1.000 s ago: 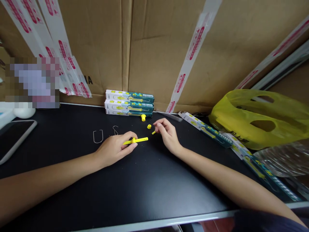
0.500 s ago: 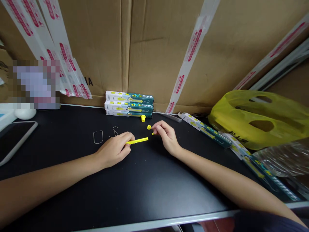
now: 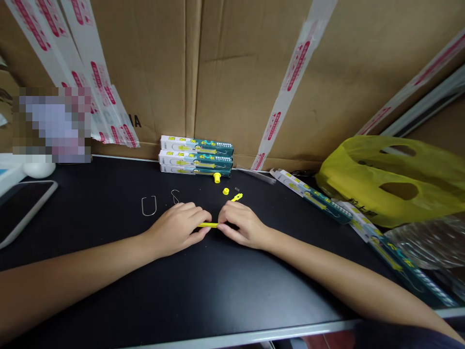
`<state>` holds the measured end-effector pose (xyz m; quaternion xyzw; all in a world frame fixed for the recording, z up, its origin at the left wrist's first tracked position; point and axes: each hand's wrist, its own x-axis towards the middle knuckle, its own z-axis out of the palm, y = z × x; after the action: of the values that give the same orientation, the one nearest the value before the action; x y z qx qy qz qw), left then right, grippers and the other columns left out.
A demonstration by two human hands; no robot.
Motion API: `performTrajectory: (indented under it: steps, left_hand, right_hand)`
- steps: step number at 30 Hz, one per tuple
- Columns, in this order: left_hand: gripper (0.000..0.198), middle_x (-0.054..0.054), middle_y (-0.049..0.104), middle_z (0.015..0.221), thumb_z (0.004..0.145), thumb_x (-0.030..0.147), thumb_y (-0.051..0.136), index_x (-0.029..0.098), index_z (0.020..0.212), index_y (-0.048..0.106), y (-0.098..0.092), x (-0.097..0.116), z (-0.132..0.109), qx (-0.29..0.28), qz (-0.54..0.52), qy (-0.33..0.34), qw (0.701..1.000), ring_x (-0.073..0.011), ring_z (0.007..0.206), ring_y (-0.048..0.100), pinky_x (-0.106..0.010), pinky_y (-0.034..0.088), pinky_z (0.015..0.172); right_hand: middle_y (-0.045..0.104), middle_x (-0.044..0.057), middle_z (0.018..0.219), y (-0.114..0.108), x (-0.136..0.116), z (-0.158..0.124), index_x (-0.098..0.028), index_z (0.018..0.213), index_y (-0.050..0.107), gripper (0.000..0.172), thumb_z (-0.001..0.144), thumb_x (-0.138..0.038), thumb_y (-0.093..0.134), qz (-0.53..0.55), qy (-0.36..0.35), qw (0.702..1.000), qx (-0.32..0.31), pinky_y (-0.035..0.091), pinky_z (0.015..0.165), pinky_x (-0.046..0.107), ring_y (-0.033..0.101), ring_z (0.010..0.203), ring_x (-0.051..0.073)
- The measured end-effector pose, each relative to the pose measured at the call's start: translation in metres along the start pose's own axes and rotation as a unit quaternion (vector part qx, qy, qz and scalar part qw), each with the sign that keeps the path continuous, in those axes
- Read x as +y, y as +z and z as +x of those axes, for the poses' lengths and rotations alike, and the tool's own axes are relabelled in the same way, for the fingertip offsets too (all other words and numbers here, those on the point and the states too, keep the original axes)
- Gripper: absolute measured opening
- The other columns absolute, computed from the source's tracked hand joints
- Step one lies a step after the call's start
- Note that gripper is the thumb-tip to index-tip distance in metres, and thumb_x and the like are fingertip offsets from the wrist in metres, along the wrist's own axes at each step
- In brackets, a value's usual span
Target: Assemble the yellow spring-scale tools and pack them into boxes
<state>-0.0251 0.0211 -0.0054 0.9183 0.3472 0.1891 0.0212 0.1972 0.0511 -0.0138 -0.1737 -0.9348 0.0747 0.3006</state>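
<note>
A thin yellow stick [image 3: 208, 225] lies level between my two hands. My left hand [image 3: 178, 228] pinches its left part, and my right hand [image 3: 244, 224] has thumb and fingers closed on its right end. Just behind my right hand lies a flat yellow piece [image 3: 237, 197] with holes. Beyond it are a small yellow cap [image 3: 225, 191], a larger yellow plug [image 3: 217, 178] and a tiny coil-like piece [image 3: 237, 189]. Behind my left hand rests a bent wire hook [image 3: 175, 196], and a U-shaped wire [image 3: 156, 206] lies to its left.
Stacked printed boxes [image 3: 196, 157] stand at the back against cardboard [image 3: 247, 87]. Two more boxes [image 3: 312, 196] [image 3: 395, 252], a yellow bag [image 3: 348, 182] and clear plastic [image 3: 428, 242] are at right. A phone-like device [image 3: 25, 208] lies at left.
My right hand has moved down and left from beside the small cap and closed on the stick's right end. The flat yellow piece and tiny coil-like piece now show behind it.
</note>
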Motion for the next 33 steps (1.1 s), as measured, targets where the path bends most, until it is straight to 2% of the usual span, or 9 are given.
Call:
performTrajectory:
  steps: [6,11,15,20,23,25,28,31,33]
  left_hand:
    - [0.023,-0.002,0.066,0.087,0.098,0.026,0.038,0.019,0.103,0.06,0.004,-0.001,-0.002,0.013,-0.017,0.064,0.998,-0.0145,0.078,0.059,-0.027,0.043,0.075]
    - [0.025,0.0,0.064,0.072,0.098,0.025,0.038,0.018,0.096,0.062,0.004,0.001,-0.004,0.068,0.035,0.203,0.976,-0.0119,0.064,0.058,-0.025,0.041,0.062]
    - [0.022,0.001,0.064,0.068,0.096,0.023,0.042,0.017,0.093,0.064,0.003,0.003,-0.004,0.103,0.051,0.251,0.961,-0.0115,0.062,0.057,-0.025,0.041,0.059]
    - [0.022,0.001,0.063,0.064,0.095,0.023,0.044,0.018,0.09,0.065,0.003,0.003,-0.004,0.133,0.064,0.264,0.953,-0.0119,0.058,0.056,-0.025,0.04,0.055]
    - [0.022,0.002,0.063,0.062,0.094,0.022,0.044,0.017,0.09,0.066,0.003,0.003,-0.004,0.143,0.069,0.274,0.949,-0.012,0.056,0.056,-0.026,0.039,0.053]
    - [0.022,0.002,0.063,0.062,0.094,0.023,0.045,0.017,0.089,0.066,0.003,0.003,-0.004,0.145,0.061,0.275,0.948,-0.0119,0.055,0.056,-0.026,0.04,0.053]
    - [0.024,0.001,0.064,0.064,0.095,0.023,0.043,0.017,0.089,0.066,0.003,0.003,-0.004,0.136,0.046,0.27,0.952,-0.0118,0.057,0.057,-0.025,0.042,0.055]
    - [0.026,0.001,0.066,0.066,0.096,0.023,0.041,0.016,0.091,0.065,0.003,0.002,-0.004,0.125,0.031,0.266,0.955,-0.0115,0.057,0.058,-0.025,0.043,0.055]
    - [0.025,0.0,0.067,0.068,0.096,0.023,0.04,0.015,0.093,0.064,0.003,0.002,-0.003,0.121,0.024,0.262,0.957,-0.0113,0.059,0.059,-0.024,0.044,0.056]
  right_hand:
    - [0.061,0.005,0.074,-0.002,0.0,-0.001,-0.02,0.082,0.053,0.019,0.096,-0.027,0.043,0.026,0.004,1.0,0.003,0.044,0.066,0.031,0.051,0.069,0.017]
    - [0.064,0.007,0.086,-0.001,0.006,-0.001,-0.018,0.097,0.056,0.016,0.097,-0.022,0.04,-0.009,0.048,0.998,0.035,0.046,0.073,0.032,0.056,0.079,0.018]
    - [0.064,0.009,0.096,0.004,0.009,0.022,-0.016,0.11,0.059,0.022,0.096,-0.025,0.044,-0.179,-0.032,0.981,-0.066,0.043,0.07,0.032,0.054,0.086,0.02]
    - [0.062,0.01,0.1,0.016,0.006,0.089,-0.015,0.119,0.057,0.027,0.098,-0.016,0.039,-0.311,-0.145,0.929,-0.137,0.038,0.065,0.033,0.052,0.09,0.021]
    - [0.064,0.01,0.093,0.025,0.0,0.122,-0.013,0.098,0.064,0.02,0.096,-0.011,0.044,-0.32,-0.204,0.898,-0.223,0.036,0.061,0.032,0.055,0.087,0.021]
    - [0.065,0.009,0.087,0.03,-0.005,0.133,-0.013,0.087,0.063,0.018,0.093,-0.008,0.047,-0.321,-0.211,0.883,-0.269,0.035,0.057,0.031,0.057,0.083,0.021]
    - [0.066,0.008,0.084,0.031,-0.01,0.136,-0.014,0.086,0.061,0.015,0.091,-0.007,0.049,-0.315,-0.199,0.879,-0.297,0.034,0.052,0.03,0.059,0.078,0.021]
    - [0.066,0.008,0.089,0.027,-0.01,0.131,-0.014,0.089,0.06,0.012,0.09,-0.006,0.05,-0.3,-0.171,0.889,-0.3,0.035,0.051,0.029,0.059,0.076,0.02]
    - [0.065,0.008,0.092,0.022,-0.008,0.125,-0.013,0.09,0.059,0.011,0.09,-0.006,0.05,-0.269,-0.14,0.91,-0.283,0.037,0.053,0.029,0.059,0.077,0.019]
